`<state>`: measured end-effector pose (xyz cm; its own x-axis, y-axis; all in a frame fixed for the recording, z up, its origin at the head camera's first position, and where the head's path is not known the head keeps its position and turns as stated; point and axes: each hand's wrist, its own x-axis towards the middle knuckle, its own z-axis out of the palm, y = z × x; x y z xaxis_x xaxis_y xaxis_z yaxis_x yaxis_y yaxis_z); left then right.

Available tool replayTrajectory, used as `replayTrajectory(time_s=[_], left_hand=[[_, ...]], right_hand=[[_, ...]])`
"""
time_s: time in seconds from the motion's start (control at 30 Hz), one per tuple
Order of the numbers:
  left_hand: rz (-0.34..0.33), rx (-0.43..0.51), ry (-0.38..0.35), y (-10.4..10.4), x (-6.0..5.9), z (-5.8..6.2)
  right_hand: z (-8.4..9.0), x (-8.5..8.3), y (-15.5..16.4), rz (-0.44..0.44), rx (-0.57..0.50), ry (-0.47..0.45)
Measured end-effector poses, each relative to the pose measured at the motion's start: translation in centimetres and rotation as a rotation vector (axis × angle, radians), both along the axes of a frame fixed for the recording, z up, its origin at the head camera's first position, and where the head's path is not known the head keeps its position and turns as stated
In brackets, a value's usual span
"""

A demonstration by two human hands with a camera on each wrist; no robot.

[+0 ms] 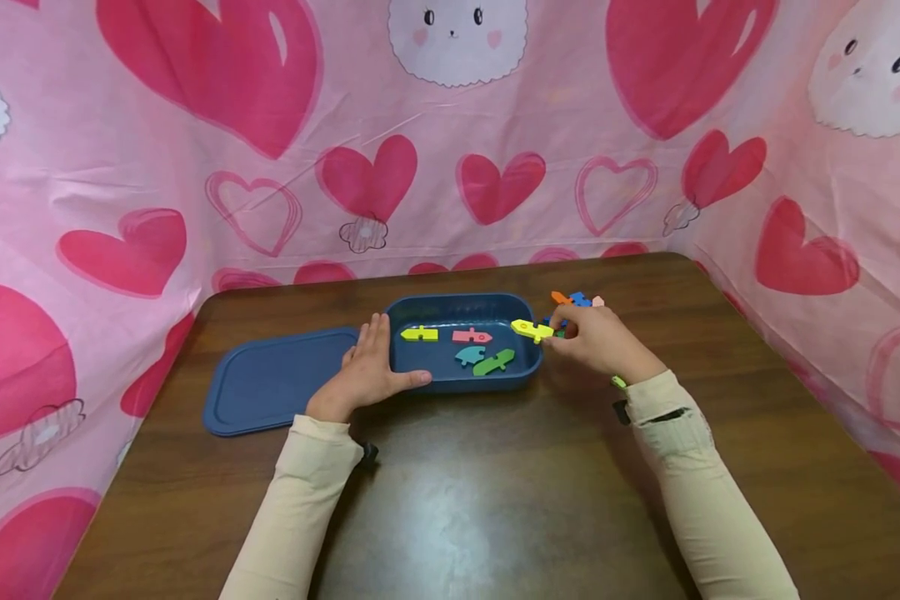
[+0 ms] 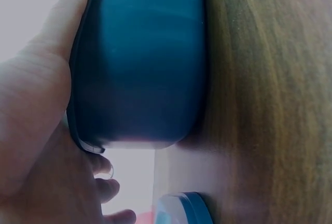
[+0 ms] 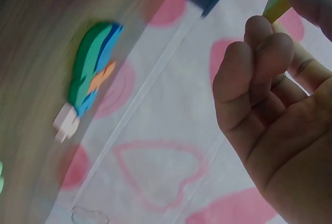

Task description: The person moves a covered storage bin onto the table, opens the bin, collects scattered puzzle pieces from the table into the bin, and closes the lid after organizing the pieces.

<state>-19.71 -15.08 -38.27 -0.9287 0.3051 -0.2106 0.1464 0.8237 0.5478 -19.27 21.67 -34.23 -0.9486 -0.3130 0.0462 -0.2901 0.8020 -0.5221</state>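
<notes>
With our left hand (image 1: 363,367) lying flat against the dark blue plastic tray (image 1: 525,367), our right hand (image 1: 600,340) pinches a yellow flat puzzle piece (image 1: 532,330) over the tray's right rim, where a loose pinch could drop it outside onto the worktop (image 1: 495,500).

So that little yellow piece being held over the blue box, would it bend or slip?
The yellow piece probably stays stiff: pinched at one end by the right hand, it juts out level. It looks light, flat and unlikely to roll.

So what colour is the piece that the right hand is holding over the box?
Yellow. The piece, pinched by the right hand, shows best in the head view.
</notes>
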Motion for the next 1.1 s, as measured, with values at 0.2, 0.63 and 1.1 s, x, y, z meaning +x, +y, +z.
replayTrajectory(time_s=[0.2,0.63,1.1], left_hand=[[-0.008,-0.007,0.006,0.0,-0.1,-0.1],[-0.001,-0.012,0.006,0.0,-0.3,0.0],[-0.001,-0.019,0.014,-0.1,-0.5,0.2]], right_hand=[[0.1,0.2,-2.7,0.054,-0.013,0.006],[1.3,-1.0,-8.4,0.159,0.068,0.026],[2.7,-2.6,-12.8,0.245,0.238,0.049]])
